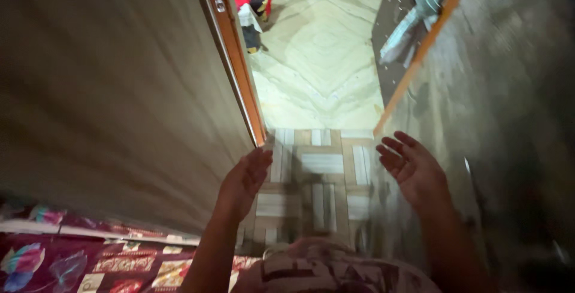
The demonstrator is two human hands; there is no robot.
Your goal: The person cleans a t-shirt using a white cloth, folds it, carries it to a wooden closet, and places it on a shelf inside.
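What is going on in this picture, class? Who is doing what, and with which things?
A person stands in a narrow doorway, looking down. Both hands are raised, open and empty: the left hand is close to the edge of the open door, and the right hand is near the grey wall. Patterned floor tiles lie below, and a colourful mat lies at lower left.

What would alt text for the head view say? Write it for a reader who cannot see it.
Two bare hands, the left hand and right hand, are raised open and empty in a narrow doorway. An orange-edged door stands at left and a grey wall at right, with patterned floor tiles below and a patterned red cloth at lower left.
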